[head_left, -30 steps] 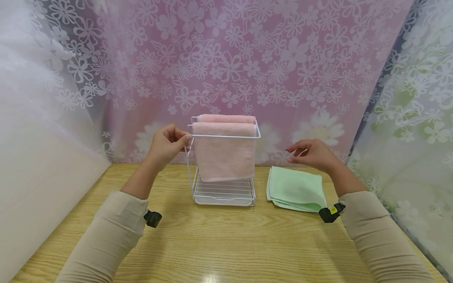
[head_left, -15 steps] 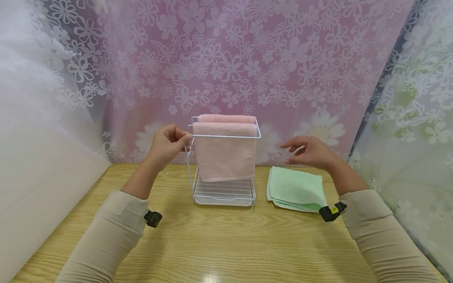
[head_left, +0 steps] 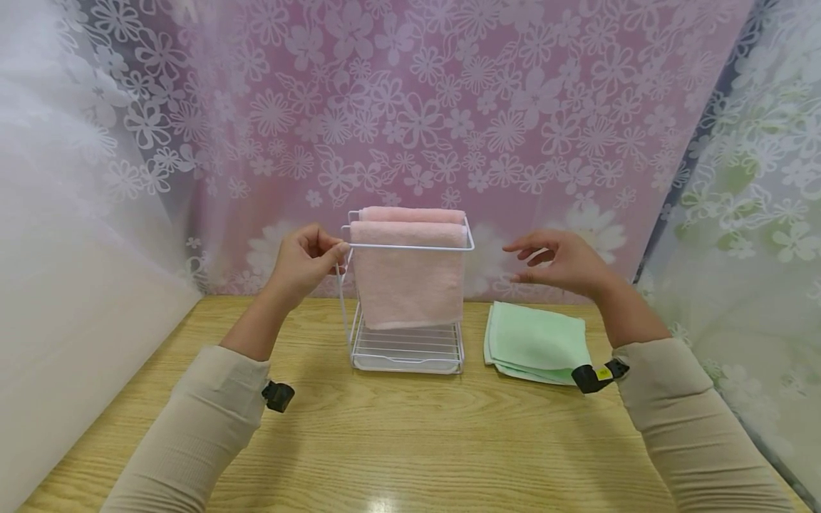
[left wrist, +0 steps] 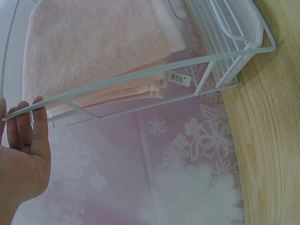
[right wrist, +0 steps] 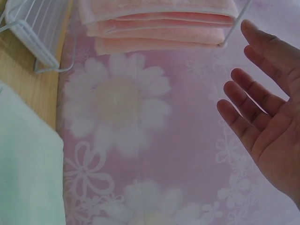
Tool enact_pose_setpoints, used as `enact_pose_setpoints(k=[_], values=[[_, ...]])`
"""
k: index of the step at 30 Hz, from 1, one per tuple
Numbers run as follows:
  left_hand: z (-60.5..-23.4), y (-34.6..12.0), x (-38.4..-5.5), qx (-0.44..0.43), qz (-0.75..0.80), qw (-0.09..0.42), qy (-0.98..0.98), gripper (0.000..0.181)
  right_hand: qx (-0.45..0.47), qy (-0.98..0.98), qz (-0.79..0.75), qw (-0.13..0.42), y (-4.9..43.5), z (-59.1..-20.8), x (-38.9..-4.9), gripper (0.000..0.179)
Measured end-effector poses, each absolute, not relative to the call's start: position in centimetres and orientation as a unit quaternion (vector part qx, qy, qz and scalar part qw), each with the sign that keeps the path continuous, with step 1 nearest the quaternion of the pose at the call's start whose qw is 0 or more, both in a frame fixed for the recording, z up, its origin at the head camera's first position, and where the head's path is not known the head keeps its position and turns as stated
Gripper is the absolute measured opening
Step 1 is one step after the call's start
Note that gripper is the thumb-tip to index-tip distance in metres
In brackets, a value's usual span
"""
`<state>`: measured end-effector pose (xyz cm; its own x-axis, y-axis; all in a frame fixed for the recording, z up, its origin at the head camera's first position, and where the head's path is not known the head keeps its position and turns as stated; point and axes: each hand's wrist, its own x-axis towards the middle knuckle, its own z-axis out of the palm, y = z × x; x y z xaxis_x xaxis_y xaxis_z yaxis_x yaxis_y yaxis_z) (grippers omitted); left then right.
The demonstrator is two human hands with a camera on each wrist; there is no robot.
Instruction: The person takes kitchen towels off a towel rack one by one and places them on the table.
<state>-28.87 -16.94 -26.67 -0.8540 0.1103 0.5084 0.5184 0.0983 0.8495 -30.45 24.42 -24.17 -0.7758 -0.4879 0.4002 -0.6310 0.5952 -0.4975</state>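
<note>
A white wire rack (head_left: 407,360) stands on the table, and pink towels (head_left: 408,285) hang folded over its upper bars. My left hand (head_left: 306,260) pinches the rack's front left upper corner between thumb and fingers. In the left wrist view the fingers (left wrist: 41,131) curl round the white wire, and a small label (left wrist: 179,78) shows on a towel's edge. To the right of the rack my right hand (head_left: 564,262) hovers in the air with fingers relaxed, holding nothing. Below it a green towel (head_left: 539,338) lies folded on the table. The right wrist view shows the right palm (right wrist: 276,145) apart from the rack.
The wooden table (head_left: 410,442) runs up to a pink flowered curtain (head_left: 417,107) just behind the rack. A white sheet (head_left: 77,249) hangs along the left side and another flowered curtain (head_left: 763,235) along the right. A small black camera sits at each wrist.
My right hand has risen and moved slightly left, toward the rack. The left hand keeps its pinch on the rack, and the towels have not visibly moved.
</note>
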Motion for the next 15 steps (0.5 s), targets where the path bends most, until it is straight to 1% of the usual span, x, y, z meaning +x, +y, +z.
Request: enact_pose_setpoints(k=[3, 15], values=[[-26.6, -16.9, -28.8, -0.215, -0.635, 0.161, -0.725, 0.014, 0.316, -0.883, 0.325, 0.122, 24.1, -23.7, -30.2, 0.044], [-26.7, -17.0, -29.0, -0.222, -0.629, 0.165, -0.726, 0.016, 0.352, -0.863, 0.337, 0.131, 23.0, -21.9, -29.8, 0.044]])
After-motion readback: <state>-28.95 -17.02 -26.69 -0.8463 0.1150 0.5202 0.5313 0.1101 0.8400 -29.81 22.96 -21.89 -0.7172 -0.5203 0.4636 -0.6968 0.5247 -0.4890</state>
